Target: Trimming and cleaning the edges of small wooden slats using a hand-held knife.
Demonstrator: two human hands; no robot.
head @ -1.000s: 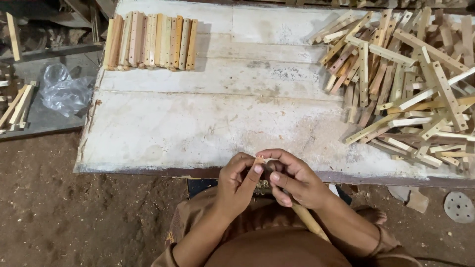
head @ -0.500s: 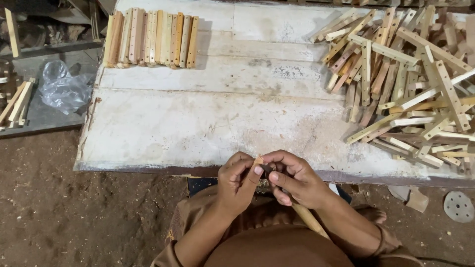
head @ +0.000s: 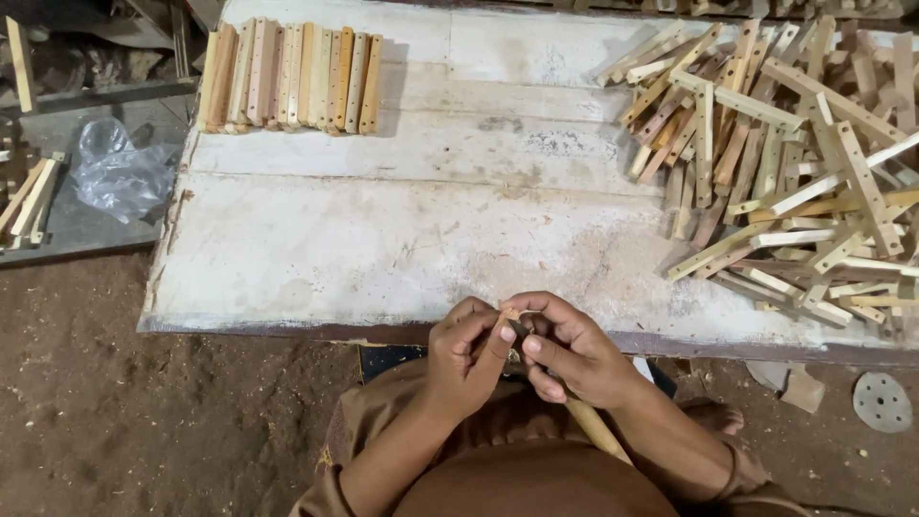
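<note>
Left hand [head: 471, 352]: held just below the near edge of the counter, fingers curled in, thumb and forefinger pinched on the tip of a small wooden piece [head: 510, 314]
Right hand [head: 571, 348]: touching the left hand, fingers bent around the same small piece from the other side, grip closed on it
Small wooden piece: pale, short and thin, only its end shows between the fingertips of both hands; the rest is hidden, so its full shape cannot be told
Wooden stick [head: 595, 428]: round, light tan, smooth, slanting down from under the right hand across the lap; whether a hand holds it cannot be told
Counter [head: 383, 249]: wide flat boards, whitish and chalky, scuffed and dusted with sawdust, dark worn front edge
Neat row of strips [head: 290, 77]: flat drilled slats of pale, pinkish and honey-coloured wood, laid side by side, touching, at the far left of the counter
Loose heap of strips [head: 795, 163]: many similar narrow slats with small holes, crossed over one another at all angles on the right side, well apart from the row
Plastic bag [head: 117, 174]: clear, crumpled, lying on a grey surface left of the counter
Floor [head: 115, 402]: brown, loose and crumbly with sawdust
Sleeves: brown cloth, folded at the forearms
</note>
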